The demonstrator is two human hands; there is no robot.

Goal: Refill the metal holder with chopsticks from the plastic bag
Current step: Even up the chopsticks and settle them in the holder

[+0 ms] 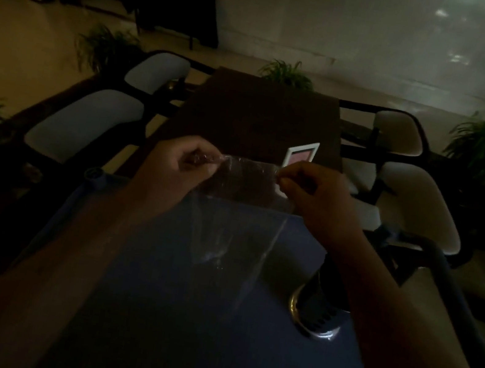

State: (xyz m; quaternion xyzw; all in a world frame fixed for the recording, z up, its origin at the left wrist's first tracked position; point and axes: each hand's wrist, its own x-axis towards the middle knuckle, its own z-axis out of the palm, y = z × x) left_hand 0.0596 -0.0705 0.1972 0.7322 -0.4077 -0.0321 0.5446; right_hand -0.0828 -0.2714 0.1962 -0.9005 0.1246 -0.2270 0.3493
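Near right on the blue surface (178, 318) stands the metal holder (317, 310). Beyond it hangs the plastic bag (238, 215), thin, limp and likely slippery, best held at its top corners, where the left hand (173, 165) and right hand (314, 193) pinch it closed-fingered.

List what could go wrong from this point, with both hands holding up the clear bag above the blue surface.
1. The left hand and right hand pinch only the top edge of the plastic bag; the thin film could slip or tear.
2. The metal holder stands just under the right forearm, which could knock it over when lowering.
3. The scene is very dark and the bag's contents cannot be made out, so anything falling out might go unnoticed.
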